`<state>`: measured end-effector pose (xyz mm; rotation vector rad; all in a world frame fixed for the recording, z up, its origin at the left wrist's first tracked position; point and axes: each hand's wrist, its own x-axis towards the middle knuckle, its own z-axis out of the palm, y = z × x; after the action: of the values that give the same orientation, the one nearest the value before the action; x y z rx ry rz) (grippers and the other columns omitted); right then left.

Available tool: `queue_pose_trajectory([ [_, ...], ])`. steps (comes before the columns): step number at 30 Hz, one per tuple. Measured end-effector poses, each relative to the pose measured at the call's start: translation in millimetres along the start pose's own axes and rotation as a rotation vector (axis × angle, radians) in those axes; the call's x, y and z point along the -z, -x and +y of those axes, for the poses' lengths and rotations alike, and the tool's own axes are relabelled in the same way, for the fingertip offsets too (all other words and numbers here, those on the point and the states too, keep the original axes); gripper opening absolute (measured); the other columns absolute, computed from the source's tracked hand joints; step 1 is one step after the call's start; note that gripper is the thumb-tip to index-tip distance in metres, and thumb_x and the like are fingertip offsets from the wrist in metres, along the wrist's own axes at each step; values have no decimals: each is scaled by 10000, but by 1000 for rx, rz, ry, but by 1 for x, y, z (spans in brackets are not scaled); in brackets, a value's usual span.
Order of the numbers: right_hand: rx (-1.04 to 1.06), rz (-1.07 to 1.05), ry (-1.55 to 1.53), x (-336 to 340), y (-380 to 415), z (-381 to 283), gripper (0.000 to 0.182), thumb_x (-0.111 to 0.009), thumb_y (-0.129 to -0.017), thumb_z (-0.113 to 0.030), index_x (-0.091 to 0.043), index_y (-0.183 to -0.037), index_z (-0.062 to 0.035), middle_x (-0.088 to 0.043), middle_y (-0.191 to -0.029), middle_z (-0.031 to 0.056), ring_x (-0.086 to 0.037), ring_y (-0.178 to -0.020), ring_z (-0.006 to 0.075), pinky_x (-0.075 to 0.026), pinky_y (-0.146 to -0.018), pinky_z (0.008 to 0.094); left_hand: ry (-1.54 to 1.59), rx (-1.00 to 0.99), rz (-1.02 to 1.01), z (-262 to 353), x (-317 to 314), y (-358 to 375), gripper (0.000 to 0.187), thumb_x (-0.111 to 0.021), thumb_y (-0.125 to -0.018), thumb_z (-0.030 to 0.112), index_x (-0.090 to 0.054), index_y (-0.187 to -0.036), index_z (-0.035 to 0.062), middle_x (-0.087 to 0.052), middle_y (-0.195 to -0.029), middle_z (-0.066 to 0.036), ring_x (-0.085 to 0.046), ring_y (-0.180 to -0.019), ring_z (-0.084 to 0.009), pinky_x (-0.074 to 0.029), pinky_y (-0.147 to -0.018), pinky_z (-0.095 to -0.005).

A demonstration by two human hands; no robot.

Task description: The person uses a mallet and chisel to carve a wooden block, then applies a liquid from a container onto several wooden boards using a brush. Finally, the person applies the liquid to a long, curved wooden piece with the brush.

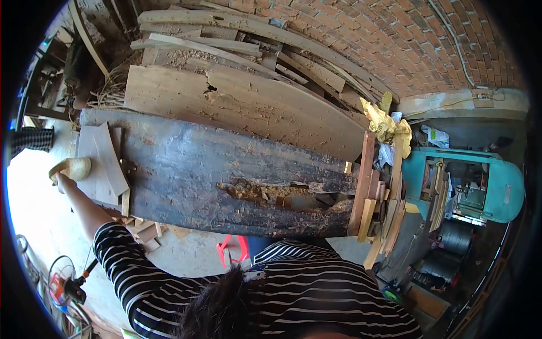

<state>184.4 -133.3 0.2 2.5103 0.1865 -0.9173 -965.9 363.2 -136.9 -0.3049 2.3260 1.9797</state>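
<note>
1. Nearest the camera, at 6 o'clock, are the person's dark hair and black-and-white striped shirt. The right hand is not in view.
2. The left arm runs from the striped sleeve toward 9 o'clock, nearly straight and bare from the elbow. The left hand wears a pale work glove and lies on or against the outer edge of the short planks; I cannot tell whether its fingers are closed around anything.
3. The short planks lie fanned in a loose pile at 9 o'clock, on the end of the bench. They look stiff, rough-sawn and light enough to lift one at a time. A hold on a long edge near the middle would likely keep one level; splinters are a likely hazard.
4. The dark wooden slab bench spans the centre, with sawdust in a gouged hollow.
5. Upright offcuts stand at 3 o'clock, beside a teal bandsaw.
6. Farthest, at 12 o'clock, big boards lean on a brick wall.
</note>
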Motion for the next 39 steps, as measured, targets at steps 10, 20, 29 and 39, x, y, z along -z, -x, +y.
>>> queue_pose_trajectory([
  [10,-169,0,-147,6,-28,-3,364,-604,-830,-344,-614,-956,-3,-645,-800,146,-630,-664,284,-496,-586,434,-58,-69,84,11,-4,81,599,-829,-640,322,-562,-1076,12,-609,-1032,-142,-624,-861,-228,-549,-803,-334],
  [20,1069,200,720,-64,-56,-75,243,-586,-803,-315,-688,-820,-95,-649,-807,139,-618,-793,332,-488,-726,457,-204,-279,-736,1,207,608,330,-580,-885,284,-552,-1061,6,-579,-1056,-137,-576,-907,-226,-491,-815,-389],
  [29,1240,-113,-175,-21,46,-170,355,-675,-782,-261,-608,-1062,-53,-654,-975,128,-624,-889,198,-480,-812,325,-212,530,-2033,-25,334,775,80,-687,-788,1,-638,-852,-1,-630,-820,-11,-550,-813,-108,-443,-759,-257],
  [39,1195,-689,-853,40,-30,-60,913,-732,-767,-162,-139,-1461,-170,-279,-1457,168,-296,-1326,347,-316,-1049,483,-480,-762,-2355,-38,380,878,245,-797,-622,58,-638,-803,8,-602,-793,-110,-554,-764,-269,-417,-713,-357],
])
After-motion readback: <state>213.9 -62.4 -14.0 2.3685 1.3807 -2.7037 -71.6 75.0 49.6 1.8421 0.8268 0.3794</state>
